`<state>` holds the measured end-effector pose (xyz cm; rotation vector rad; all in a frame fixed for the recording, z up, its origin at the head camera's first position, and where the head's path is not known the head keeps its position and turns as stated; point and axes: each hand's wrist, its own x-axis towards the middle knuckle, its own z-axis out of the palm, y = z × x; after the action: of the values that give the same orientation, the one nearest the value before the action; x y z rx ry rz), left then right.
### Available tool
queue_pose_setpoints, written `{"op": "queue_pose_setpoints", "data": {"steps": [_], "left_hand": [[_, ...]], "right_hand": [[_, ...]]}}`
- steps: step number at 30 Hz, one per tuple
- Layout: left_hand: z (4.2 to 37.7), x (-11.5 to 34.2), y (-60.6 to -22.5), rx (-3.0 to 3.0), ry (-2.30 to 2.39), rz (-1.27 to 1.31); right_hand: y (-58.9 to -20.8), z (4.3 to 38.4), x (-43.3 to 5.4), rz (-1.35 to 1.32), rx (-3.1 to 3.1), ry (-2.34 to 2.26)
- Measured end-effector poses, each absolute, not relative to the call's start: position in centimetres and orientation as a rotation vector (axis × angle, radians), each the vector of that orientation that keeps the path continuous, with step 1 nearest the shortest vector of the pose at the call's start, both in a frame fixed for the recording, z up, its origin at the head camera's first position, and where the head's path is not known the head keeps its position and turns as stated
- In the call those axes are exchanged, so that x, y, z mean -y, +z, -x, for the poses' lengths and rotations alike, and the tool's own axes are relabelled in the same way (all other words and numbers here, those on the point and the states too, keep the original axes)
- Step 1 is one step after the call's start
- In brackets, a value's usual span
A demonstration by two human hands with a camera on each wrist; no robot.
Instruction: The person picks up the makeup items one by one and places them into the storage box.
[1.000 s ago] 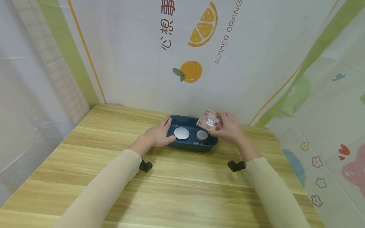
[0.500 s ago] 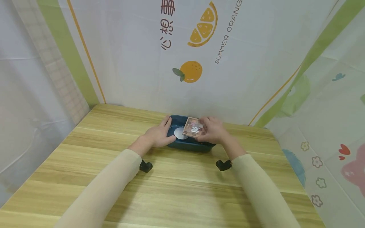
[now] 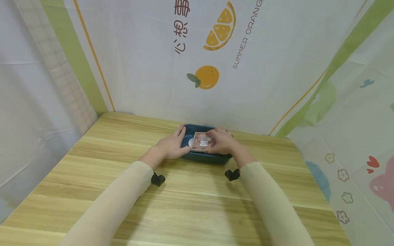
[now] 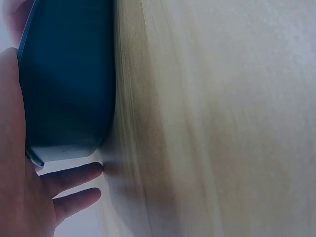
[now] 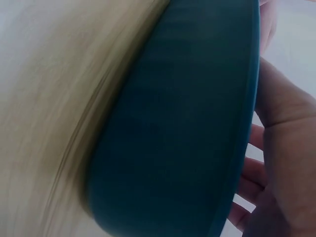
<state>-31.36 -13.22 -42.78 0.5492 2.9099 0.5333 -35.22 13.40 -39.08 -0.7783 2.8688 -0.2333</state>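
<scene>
A dark blue plastic tub (image 3: 207, 158) stands at the back of the table. My left hand (image 3: 168, 146) holds its left end, thumb over the near rim and fingers outside the end wall. Two straight fingertips (image 4: 81, 198) show past the end wall in the left wrist view. My right hand (image 3: 222, 140) pinches an eyeshadow palette (image 3: 200, 141) with brown and pink squares, low within the tub's opening. The palette overlaps a round white disc (image 3: 191, 142) and hides the rest of the contents. In the right wrist view, the tub wall (image 5: 173, 133) hides the palette.
The wood-grain table (image 3: 184, 205) spreads out in front of the tub. Close behind it hangs a white curtain (image 3: 147, 75) with orange prints; another printed curtain (image 3: 354, 136) hangs at the right. A black camera mount (image 3: 158, 179) sits at the left wrist.
My right hand has carried the palette left and down, from above the tub's right end to within its opening, covering the round jar and small stick. My left hand has stayed put.
</scene>
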Motion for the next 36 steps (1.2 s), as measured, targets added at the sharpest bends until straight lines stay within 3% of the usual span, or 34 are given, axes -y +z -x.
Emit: {"op": "queue_pose_setpoints", "data": {"steps": [36], "left_hand": [[31.4, 13.1, -42.8, -2.892, 0.54, -0.554]], "right_hand": [[-39.7, 35.3, -12.6, 0.734, -2.745, -0.217]]}}
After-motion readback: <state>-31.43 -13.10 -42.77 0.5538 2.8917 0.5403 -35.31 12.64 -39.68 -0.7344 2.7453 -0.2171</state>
